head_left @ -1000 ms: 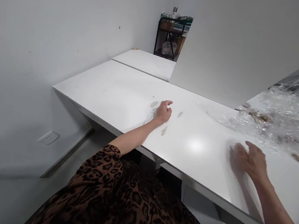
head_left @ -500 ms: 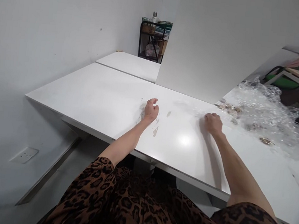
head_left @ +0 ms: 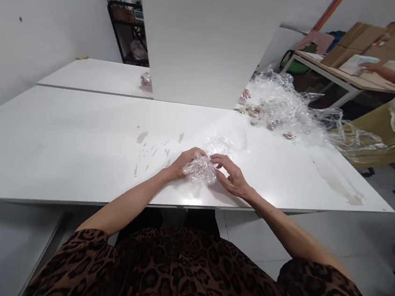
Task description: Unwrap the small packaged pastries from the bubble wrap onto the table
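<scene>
A crumpled bundle of clear plastic wrap [head_left: 201,171] sits just above or on the white table [head_left: 78,145], between my hands. My left hand [head_left: 182,164] is closed around its left side. At the right side, my right hand [head_left: 232,176] has its thumb and fingers apart, with the tips close to or touching the wrap. Whatever the bundle may contain cannot be made out. Just beyond it, a thin piece of clear plastic [head_left: 221,144] lies on the table.
A white upright panel [head_left: 208,41] stands along the table's far edge. Right of it spreads a heap of clear plastic [head_left: 289,108] with small brownish things [head_left: 254,110]. Farther right, another person's arm [head_left: 392,74] rests over a desk with cardboard boxes [head_left: 357,42]. A dark shelf [head_left: 128,30] stands back left.
The view has swung to the right. My hands were apart over the bare tabletop; now they are together, with crumpled plastic wrap between them and my left hand gripping it.
</scene>
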### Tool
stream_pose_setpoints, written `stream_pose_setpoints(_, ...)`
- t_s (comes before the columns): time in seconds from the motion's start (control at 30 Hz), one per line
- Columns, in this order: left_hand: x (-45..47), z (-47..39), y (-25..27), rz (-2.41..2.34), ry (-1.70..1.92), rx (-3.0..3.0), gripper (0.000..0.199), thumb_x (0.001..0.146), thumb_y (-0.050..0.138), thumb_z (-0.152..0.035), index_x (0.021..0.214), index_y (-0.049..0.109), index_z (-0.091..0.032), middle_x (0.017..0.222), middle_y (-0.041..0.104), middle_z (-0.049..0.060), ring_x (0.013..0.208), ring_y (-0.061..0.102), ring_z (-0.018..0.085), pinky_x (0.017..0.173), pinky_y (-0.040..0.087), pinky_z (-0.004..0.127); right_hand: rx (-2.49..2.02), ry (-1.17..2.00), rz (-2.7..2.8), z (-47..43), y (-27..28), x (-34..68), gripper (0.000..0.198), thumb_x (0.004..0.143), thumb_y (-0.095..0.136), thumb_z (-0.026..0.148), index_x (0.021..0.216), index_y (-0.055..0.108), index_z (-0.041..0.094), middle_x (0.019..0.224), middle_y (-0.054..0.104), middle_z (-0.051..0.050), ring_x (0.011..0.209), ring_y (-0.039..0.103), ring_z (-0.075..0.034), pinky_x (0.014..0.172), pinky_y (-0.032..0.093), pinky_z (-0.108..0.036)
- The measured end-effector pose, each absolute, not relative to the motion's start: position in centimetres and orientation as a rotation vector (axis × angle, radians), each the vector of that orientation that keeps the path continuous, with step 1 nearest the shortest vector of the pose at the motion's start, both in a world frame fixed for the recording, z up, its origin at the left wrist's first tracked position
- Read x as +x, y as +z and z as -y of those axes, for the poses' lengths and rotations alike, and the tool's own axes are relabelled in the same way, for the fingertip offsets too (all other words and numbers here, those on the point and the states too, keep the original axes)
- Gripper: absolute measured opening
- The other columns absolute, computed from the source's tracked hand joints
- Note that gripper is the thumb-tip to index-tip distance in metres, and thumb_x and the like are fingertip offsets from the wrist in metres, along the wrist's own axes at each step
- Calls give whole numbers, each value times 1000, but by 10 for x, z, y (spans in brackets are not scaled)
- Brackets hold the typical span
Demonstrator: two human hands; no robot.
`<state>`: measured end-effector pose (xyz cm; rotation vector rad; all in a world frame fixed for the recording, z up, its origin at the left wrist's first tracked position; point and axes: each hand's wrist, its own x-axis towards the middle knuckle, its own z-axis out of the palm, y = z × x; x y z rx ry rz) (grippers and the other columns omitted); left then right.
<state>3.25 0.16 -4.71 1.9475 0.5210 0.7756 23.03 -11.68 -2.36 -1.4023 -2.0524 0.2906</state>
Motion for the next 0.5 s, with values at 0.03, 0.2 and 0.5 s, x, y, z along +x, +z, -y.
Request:
stream_pose_setpoints(0.03,32,-1,-48,-519,816,1937,24,81,71,-26,105,70,-25,110,70,6,104,68,20,97,54,38,-1437,285,2028,117,-25,232,39,101,40,47,138,48,37,148,52,-3,139,48,-17,98,57,-39)
stream_pose_setpoints(0.2,27,2,-49,-410,745,2022,47,85,67,-26,130,57,-26,117,67,7,98,68,17,83,56,32,-1502,309,2050,91,-37,255,35,99,44,46,126,59,31,124,66,-5,115,62,-20,95,56,-40)
stream_pose_setpoints(0.5,26,-11,-50,-772,944,2019,45,91,56,-20,135,48,-23,137,56,11,83,61,9,73,53,25,-2289,-559,1674,8,-29,454,41,96,39,22,125,62,5,126,56,-34,122,50,-36,97,41,-49)
